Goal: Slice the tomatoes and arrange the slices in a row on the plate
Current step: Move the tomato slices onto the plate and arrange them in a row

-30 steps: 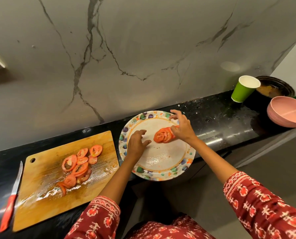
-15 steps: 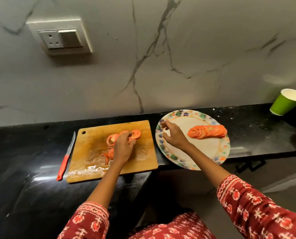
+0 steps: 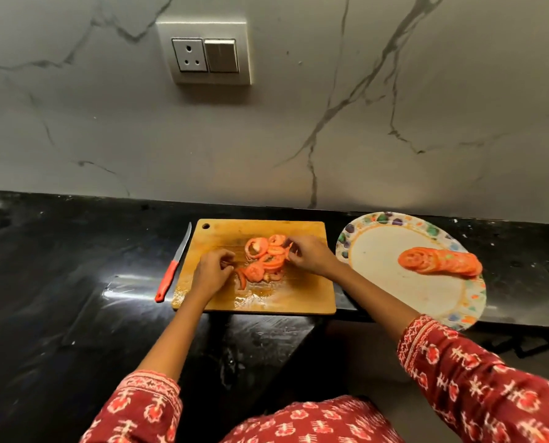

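Note:
A heap of loose tomato slices (image 3: pixel 264 258) lies on the wooden cutting board (image 3: pixel 302 292). My left hand (image 3: pixel 211 273) sits at the heap's left edge with curled fingers on a slice. My right hand (image 3: pixel 310 254) is at the heap's right edge and pinches a thin slice between fingertips. To the right stands a patterned plate (image 3: pixel 378 225) with a row of overlapping tomato slices (image 3: pixel 439 262) laid across it. Part of the heap is hidden under my hands.
A knife with a red handle (image 3: pixel 170 273) lies on the black counter (image 3: pixel 75 266) just left of the board. A wall socket and switch (image 3: pixel 204 54) sit on the marble backsplash. The plate overhangs the counter's front edge.
My right hand left the plate and moved left onto the tomato heap on the board. My left hand stays at the heap. The view shifted left, so the green cup is out of frame.

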Demonstrator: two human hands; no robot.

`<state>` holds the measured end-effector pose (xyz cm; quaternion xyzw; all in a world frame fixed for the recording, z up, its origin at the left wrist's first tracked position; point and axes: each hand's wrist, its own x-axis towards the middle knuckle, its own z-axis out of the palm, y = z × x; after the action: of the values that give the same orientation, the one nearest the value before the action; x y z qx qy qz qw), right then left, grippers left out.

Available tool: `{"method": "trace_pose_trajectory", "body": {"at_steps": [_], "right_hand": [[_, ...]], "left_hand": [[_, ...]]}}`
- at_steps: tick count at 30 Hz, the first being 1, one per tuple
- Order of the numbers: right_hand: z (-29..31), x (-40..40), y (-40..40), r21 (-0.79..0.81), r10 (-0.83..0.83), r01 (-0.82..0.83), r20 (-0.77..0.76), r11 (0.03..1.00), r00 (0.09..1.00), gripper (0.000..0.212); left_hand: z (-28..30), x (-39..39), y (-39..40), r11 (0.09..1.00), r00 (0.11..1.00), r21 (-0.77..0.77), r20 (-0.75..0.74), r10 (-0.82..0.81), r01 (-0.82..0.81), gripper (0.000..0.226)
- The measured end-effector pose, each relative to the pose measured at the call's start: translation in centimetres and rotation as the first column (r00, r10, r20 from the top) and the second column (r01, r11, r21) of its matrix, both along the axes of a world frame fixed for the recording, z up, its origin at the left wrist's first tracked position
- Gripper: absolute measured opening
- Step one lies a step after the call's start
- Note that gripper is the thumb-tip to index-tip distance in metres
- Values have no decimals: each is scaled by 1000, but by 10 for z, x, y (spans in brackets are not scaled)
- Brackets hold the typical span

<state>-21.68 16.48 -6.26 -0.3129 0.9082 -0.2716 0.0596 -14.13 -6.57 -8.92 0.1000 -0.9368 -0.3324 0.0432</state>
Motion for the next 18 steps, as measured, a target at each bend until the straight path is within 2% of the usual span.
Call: {"method": "trace_pose_trajectory", "body": {"at_steps": [4, 9, 13, 18], "right_hand": [[-5, 5, -20, 166, 120, -96, -143, 982, 982, 28], [-11, 5, -20, 311, 184, -135, -132, 941, 974, 28], [-12, 0, -10, 277, 173, -141, -94, 950, 980, 25], [-7, -2, -10, 89, 59, -51, -90, 995, 994, 19]], "left_hand": [[-1, -2, 9, 998, 999, 47, 0, -34, 34, 31], [-3, 0, 17, 996, 997, 26, 12, -82, 81, 29], [-1, -1, 11, 994, 992, 3, 60, -107, 107, 26], [1, 3, 6, 987, 984, -65, 110, -140, 147, 29]]}}
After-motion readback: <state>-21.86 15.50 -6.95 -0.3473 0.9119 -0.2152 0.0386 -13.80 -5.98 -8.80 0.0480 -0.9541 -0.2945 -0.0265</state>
